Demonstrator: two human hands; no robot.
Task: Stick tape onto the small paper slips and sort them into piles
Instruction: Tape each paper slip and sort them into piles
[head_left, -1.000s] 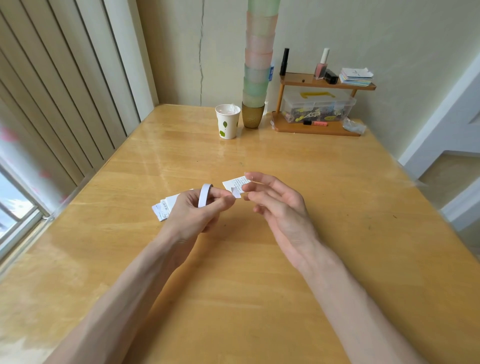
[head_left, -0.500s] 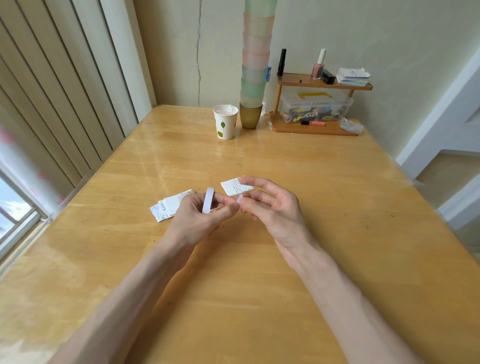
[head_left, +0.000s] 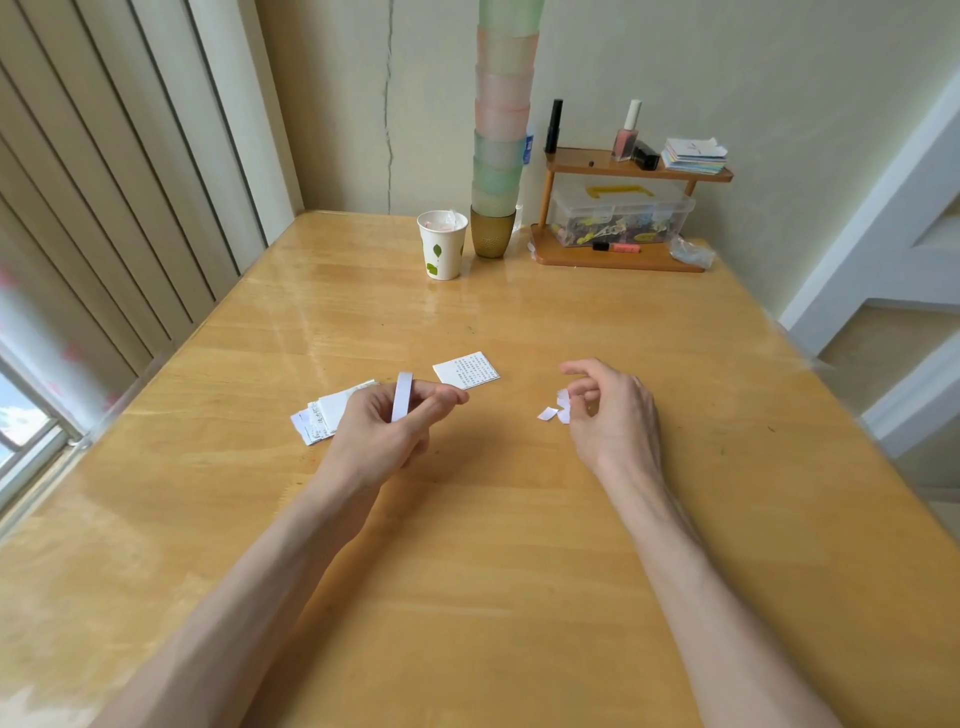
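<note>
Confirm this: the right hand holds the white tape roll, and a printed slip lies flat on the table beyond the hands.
Wrong hand. The head view shows the left hand holding the white tape roll; the right hand has only small white scraps at its fingertips. The printed slip does lie flat on the table beyond the hands.

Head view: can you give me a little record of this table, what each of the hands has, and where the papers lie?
Left hand: holds white tape roll
Right hand: touching white scraps, grip unclear
Slip pile: beside left hand, partly hidden by it
Printed slip: alone, flat on table
</note>
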